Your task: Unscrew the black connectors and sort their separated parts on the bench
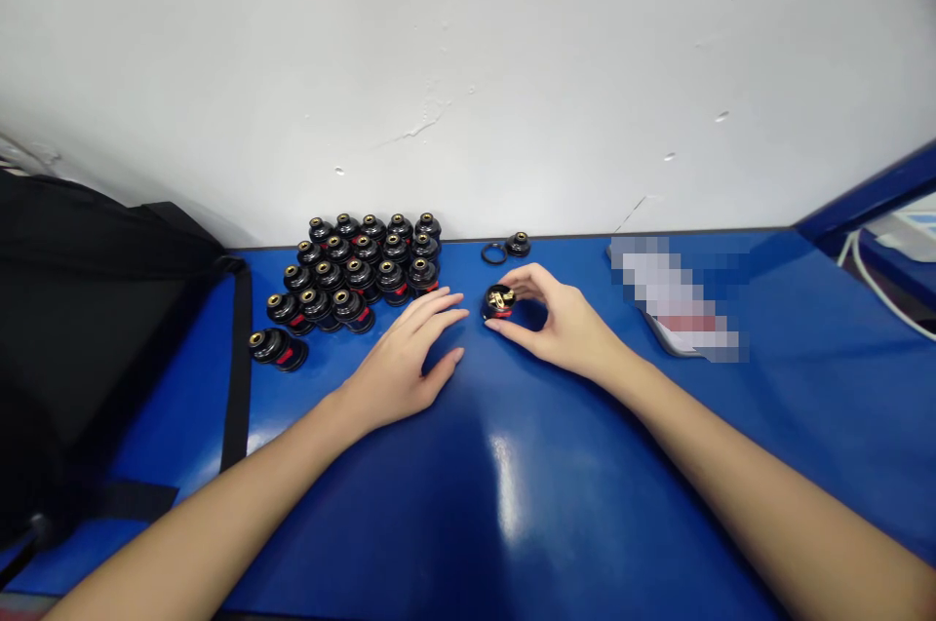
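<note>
Blue surface (409, 523) against a pale wall (512, 75). Right hand (570, 321) grips an open black housing (500, 309) between thumb and fingers, near the middle of the surface; its open end faces up, showing brass-coloured parts. Side grip presumably chosen to steady it and leave the opening unobstructed. Left hand (402, 363) open, fingers spread, holding nothing visible; contact with the nearby black units (359, 279) cannot be told. Units grouped in rough rows, likely to save room. Black ring (493, 254) and small black cap (519, 245) lie beyond the housing, probably for easy reach.
</note>
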A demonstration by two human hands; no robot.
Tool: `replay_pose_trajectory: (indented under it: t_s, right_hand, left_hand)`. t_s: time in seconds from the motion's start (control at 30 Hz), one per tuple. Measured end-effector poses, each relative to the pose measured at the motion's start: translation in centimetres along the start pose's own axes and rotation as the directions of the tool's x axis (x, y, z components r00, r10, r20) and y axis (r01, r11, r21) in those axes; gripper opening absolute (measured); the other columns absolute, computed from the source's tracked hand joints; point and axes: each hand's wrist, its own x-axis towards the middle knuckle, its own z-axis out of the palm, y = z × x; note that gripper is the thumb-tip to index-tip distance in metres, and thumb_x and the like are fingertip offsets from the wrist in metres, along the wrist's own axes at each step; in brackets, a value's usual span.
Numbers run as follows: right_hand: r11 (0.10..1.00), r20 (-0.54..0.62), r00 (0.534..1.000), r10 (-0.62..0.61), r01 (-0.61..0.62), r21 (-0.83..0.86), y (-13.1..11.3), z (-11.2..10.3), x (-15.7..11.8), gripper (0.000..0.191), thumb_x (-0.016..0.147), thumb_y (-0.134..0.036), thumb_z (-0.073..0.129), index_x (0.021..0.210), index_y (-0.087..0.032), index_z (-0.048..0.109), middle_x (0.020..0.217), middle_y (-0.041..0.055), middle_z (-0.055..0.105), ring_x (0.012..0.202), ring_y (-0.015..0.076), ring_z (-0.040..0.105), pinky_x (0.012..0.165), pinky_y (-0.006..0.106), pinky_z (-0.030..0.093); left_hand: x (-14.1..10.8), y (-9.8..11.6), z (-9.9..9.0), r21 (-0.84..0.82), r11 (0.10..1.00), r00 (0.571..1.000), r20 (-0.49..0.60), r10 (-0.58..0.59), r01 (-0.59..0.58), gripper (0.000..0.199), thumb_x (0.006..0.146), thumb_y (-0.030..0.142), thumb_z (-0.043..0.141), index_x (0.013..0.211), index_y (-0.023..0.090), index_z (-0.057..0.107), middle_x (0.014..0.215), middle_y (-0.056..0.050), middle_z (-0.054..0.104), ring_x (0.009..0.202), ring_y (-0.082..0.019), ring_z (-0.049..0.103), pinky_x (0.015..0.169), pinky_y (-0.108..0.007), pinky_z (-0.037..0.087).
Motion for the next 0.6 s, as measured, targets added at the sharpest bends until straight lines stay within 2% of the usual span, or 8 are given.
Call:
replay_pose_trajectory:
  t_s: [0.1, 0.17, 0.3, 0.43, 0.6]
  right_hand:
    - [0.998, 0.000, 0.999, 0.032, -0.032, 0.047, -0.1, -0.1, 0.0, 0.034, 0.087, -0.034, 0.084, 0.109, -0.026, 0.059, 0.114, 0.0081, 0.078, 0.106, 0.0283, 0.078, 0.102, 0.051, 0.063]
    - [0.997, -0.002, 1.000, 0.010, -0.010, 0.075, -0.3, -0.1, 0.0, 0.031, 0.088, -0.034, 0.083, 0.109, -0.025, 0.061, 0.113, 0.0078, 0.078, 0.105, 0.0274, 0.078, 0.102, 0.049, 0.063]
    - [0.995, 0.030, 0.995, -0.094, 0.092, 0.046, -0.7, -0.3, 0.0, 0.032, 0.094, -0.034, 0.077, 0.124, -0.024, 0.069, 0.115, 0.0085, 0.074, 0.103, 0.0251, 0.076, 0.098, 0.045, 0.063]
    - [0.978, 0.126, 0.973, -0.196, 0.202, -0.042, -1.3, -0.5, 0.0, 0.037, 0.097, -0.032, 0.074, 0.134, -0.026, 0.072, 0.109, 0.0078, 0.070, 0.099, 0.0235, 0.072, 0.094, 0.043, 0.060]
    - [0.989, 0.206, 0.968, -0.146, 0.149, 0.001, -2.2, -0.5, -0.1, 0.030, 0.094, -0.036, 0.078, 0.120, -0.022, 0.074, 0.102, 0.0051, 0.076, 0.089, 0.0207, 0.071, 0.083, 0.037, 0.058]
  left_hand:
    - [0.1, 0.0, 0.0, -0.015, 1.000, 1.000, -0.006, -0.007, 0.007, 0.047, 0.104, 0.022, 0.060, 0.150, 0.023, 0.051, 0.158, -0.014, 0.056, 0.155, -0.029, 0.045, 0.129, -0.059, 0.041]
    - [0.1, -0.1, 0.0, -0.024, 1.000, 1.000, -0.020, -0.006, 0.005, 0.049, 0.104, 0.022, 0.060, 0.151, 0.022, 0.049, 0.157, -0.015, 0.057, 0.154, -0.029, 0.047, 0.129, -0.058, 0.041]
    - [0.0, -0.1, 0.1, -0.030, 0.999, 0.998, -0.050, -0.026, 0.024, 0.055, 0.102, 0.023, 0.063, 0.155, 0.022, 0.045, 0.155, -0.016, 0.058, 0.150, -0.030, 0.052, 0.127, -0.058, 0.044]
    - [0.0, -0.2, 0.0, -0.058, 0.998, 0.996, -0.084, -0.030, 0.025, 0.059, 0.101, 0.024, 0.067, 0.155, 0.023, 0.043, 0.151, -0.016, 0.061, 0.143, -0.029, 0.057, 0.122, -0.054, 0.049]
    - [0.2, -0.2, -0.1, -0.092, 0.996, 0.996, -0.090, 0.013, -0.021, 0.045, 0.101, 0.023, 0.069, 0.144, 0.025, 0.055, 0.134, -0.012, 0.068, 0.129, -0.026, 0.064, 0.113, -0.048, 0.054]
